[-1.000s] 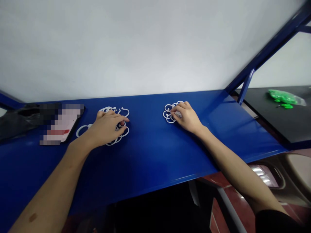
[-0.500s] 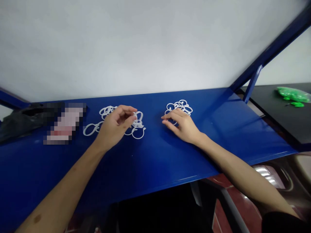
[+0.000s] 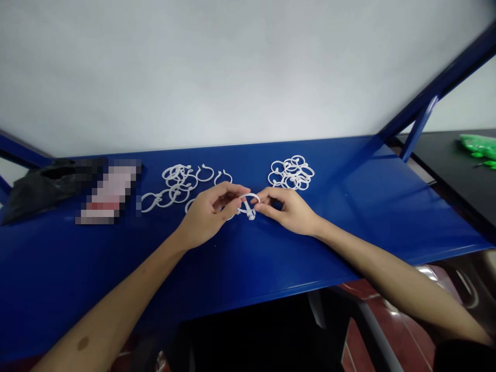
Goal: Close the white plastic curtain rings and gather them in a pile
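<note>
Both hands meet over the middle of the blue shelf and pinch one white plastic ring between them. My left hand grips the ring's left side with thumb and fingers. My right hand pinches its right side near the clasp. Behind my left hand lies a loose scatter of open white rings. A tighter pile of white rings sits behind my right hand.
A blurred pink and white packet and a black bag lie at the shelf's left end. Blue frame struts rise at the right. Green pieces rest on a black surface beyond them. A white wall stands behind.
My left hand lifted a ring from the left scatter and carried it right. My right hand left the right pile and came in to take the same ring.
</note>
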Available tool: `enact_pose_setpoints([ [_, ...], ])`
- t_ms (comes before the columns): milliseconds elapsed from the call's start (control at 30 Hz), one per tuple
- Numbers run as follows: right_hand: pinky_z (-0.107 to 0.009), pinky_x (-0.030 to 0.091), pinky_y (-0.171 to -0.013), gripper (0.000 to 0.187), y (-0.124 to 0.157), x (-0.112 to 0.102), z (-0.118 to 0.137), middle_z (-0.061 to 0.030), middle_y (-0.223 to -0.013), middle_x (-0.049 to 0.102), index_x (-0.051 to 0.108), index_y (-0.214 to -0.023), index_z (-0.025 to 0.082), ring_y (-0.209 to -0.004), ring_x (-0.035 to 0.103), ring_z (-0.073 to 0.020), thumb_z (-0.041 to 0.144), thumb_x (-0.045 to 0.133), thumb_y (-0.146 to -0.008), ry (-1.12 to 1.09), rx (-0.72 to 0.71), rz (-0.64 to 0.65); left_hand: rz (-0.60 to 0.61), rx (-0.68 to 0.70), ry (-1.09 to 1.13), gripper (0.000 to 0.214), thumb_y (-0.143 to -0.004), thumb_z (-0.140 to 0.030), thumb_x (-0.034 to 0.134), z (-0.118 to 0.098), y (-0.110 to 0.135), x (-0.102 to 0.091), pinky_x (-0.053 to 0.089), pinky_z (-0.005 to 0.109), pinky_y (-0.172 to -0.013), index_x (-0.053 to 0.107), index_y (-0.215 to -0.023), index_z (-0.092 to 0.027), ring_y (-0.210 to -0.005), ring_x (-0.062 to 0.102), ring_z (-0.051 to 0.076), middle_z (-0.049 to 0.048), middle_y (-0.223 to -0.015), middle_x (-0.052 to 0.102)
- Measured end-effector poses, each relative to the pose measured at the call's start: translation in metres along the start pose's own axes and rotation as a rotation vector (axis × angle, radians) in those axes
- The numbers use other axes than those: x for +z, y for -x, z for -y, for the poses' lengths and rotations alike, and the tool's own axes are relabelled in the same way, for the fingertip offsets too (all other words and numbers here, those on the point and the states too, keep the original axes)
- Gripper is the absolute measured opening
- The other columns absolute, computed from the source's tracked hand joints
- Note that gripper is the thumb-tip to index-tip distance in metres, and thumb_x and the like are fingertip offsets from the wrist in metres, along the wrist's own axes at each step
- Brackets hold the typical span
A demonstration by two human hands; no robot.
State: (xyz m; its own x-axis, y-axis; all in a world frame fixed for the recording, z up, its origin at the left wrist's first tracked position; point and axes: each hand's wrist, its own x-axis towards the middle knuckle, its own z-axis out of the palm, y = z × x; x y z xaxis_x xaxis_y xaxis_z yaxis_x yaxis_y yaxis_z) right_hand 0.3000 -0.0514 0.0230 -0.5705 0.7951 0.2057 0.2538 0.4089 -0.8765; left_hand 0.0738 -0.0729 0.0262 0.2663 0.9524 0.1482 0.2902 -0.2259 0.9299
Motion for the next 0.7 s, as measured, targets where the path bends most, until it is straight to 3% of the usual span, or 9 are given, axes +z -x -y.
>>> enact_pose_setpoints([
  [133, -0.026, 0.051, -0.066, 0.015, 0.001, 0.002, -0.003, 0.0008, -0.079, 0.068, 0.065, -0.098, 0.020, -0.069, 0.062, -0.0114, 0.033, 0.068, -0.092, -0.111, -0.021, -0.044, 0.007, 0.083, -0.048, 0.032, -0.093, -0.043, 0.062, -0.003, 0.002, -0.001, 0.059, 0.031, -0.084, 0.068, -0.119, -0.025, -0.093, 0.068, 0.016, 0.0060, -0.109, 0.072],
  [233, -0.027, 0.053, -0.068, 0.018, 0.002, 0.003, -0.006, -0.0003, -0.080, 0.070, 0.063, -0.096, 0.019, -0.071, 0.064, -0.0121, 0.035, 0.069, -0.092, -0.185, -0.011, -0.063, 0.075, 0.156, -0.239, 0.053, -0.086, -0.048, 0.070, -0.003, 0.003, 0.000, 0.054, 0.039, -0.098, 0.058, -0.135, -0.029, -0.110, 0.065, 0.022, 0.0069, -0.129, 0.067],
  [300, -0.028, 0.054, -0.070, 0.020, 0.002, 0.002, -0.007, -0.0010, -0.081, 0.071, 0.063, -0.096, 0.019, -0.072, 0.066, -0.0126, 0.037, 0.070, -0.092, -0.220, 0.000, -0.061, 0.110, 0.170, -0.395, 0.058, -0.083, -0.047, 0.074, 0.000, 0.003, 0.004, 0.049, 0.044, -0.105, 0.056, -0.136, -0.029, -0.117, 0.062, 0.025, 0.0059, -0.132, 0.065],
  [500, -0.028, 0.056, -0.071, 0.022, 0.003, -0.003, -0.011, -0.0022, -0.085, 0.072, 0.064, -0.099, 0.019, -0.075, 0.069, -0.0127, 0.040, 0.069, -0.093, -0.260, -0.026, -0.088, 0.043, 0.248, -0.560, 0.030, -0.090, -0.034, 0.063, 0.009, 0.001, 0.010, 0.049, 0.044, -0.100, 0.066, -0.118, -0.023, -0.105, 0.063, 0.023, 0.0053, -0.107, 0.072],
  [700, -0.029, 0.059, -0.074, 0.021, 0.002, -0.004, -0.016, -0.0030, -0.090, 0.074, 0.067, -0.096, 0.020, -0.079, 0.071, -0.0139, 0.039, 0.073, -0.090, -0.266, -0.042, -0.104, -0.042, 0.309, -0.678, 0.032, -0.091, -0.025, 0.058, 0.009, -0.001, 0.001, 0.043, 0.047, -0.105, 0.064, -0.122, -0.025, -0.117, 0.056, 0.026, 0.0053, -0.119, 0.070],
])
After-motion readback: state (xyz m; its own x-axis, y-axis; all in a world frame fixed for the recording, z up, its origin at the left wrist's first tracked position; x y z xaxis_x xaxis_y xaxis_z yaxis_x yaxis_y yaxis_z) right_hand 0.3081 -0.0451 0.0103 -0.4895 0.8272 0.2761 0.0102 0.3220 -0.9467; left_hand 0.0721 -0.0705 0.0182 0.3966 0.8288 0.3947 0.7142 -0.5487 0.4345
